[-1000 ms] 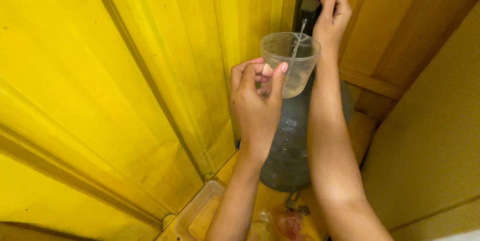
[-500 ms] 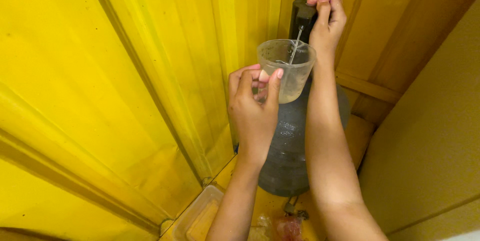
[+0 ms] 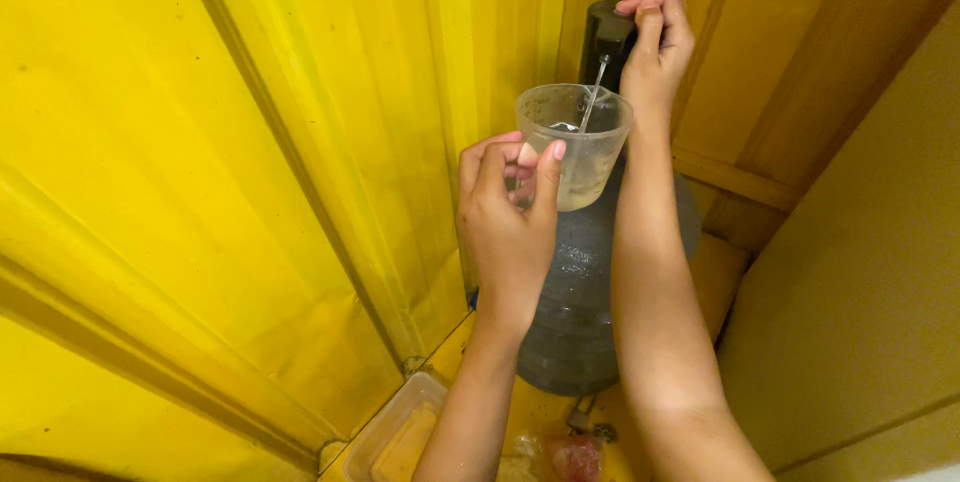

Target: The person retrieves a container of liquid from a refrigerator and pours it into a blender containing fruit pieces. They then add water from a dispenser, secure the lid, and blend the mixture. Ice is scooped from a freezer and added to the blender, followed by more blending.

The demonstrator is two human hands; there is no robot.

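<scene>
— Her left hand [image 3: 510, 212] grips the clear plastic cup [image 3: 573, 142] under the black pump's thin spout [image 3: 594, 92]?

— Yes; right hand [image 3: 655, 42] presses it. Light, slippery; hold mid-wall.

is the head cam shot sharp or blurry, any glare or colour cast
Head view: mostly sharp on the left hand and the clear cup; warm yellow cast from the corrugated wall; soft sheen there, no harsh glare; bottom edge dim and softer; wide-angle bending at the edges.
</scene>
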